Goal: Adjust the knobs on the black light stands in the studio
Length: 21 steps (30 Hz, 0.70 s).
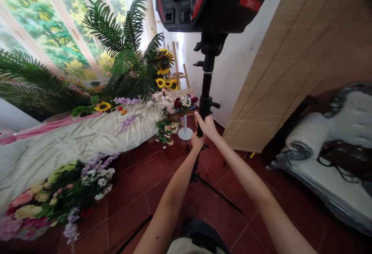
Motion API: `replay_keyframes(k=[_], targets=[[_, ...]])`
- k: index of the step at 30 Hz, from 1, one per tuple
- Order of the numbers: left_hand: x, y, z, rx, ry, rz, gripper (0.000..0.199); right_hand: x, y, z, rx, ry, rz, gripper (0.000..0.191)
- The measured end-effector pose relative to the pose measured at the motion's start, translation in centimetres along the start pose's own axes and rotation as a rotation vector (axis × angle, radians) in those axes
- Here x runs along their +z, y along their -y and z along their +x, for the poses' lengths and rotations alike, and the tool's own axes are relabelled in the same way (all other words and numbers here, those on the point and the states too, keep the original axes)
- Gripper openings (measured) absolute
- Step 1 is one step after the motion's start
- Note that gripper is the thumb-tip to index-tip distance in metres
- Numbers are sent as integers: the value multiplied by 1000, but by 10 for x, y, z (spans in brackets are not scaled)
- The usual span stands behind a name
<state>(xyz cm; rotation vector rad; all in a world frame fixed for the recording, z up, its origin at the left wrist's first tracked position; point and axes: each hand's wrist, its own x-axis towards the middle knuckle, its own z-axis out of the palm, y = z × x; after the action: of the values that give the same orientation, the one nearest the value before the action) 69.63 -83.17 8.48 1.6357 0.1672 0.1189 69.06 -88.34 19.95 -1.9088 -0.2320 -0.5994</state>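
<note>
A black light stand (207, 81) rises in front of me, with a large black and red studio light (200, 4) mounted on its top. My left hand (198, 140) is wrapped round the pole, below the other hand. Just above it, my right hand (207, 125) also grips the pole, close under a black clamp knob (214, 105). The two hands are almost touching. Below them the tripod legs (219, 194) spread over the red tiled floor.
A cream-draped surface (122, 130) with flowers and palm fronds (133, 33) lies left, below a window. A white round-based stand (185, 133) stands behind the pole. On the right are a woven blind (270, 64) and a silver-framed sofa (310, 138) holding a brown bag (345, 155).
</note>
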Motion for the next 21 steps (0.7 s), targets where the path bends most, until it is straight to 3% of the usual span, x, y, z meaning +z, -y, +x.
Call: replay_keyframes(k=[4, 11, 16, 21], targets=[[0, -2, 0, 68, 18, -11, 21, -1, 4, 6, -11, 5, 5, 46], [-13, 6, -6, 280, 215, -129, 34, -9, 26, 23, -83, -43, 33, 45], [-20, 27, -14, 211, 260, -111, 47, -9, 30, 24, -91, -73, 103, 43], [-22, 42, -8, 183, 225, -58, 49, 6, 3, -12, -14, -146, 128, 42]])
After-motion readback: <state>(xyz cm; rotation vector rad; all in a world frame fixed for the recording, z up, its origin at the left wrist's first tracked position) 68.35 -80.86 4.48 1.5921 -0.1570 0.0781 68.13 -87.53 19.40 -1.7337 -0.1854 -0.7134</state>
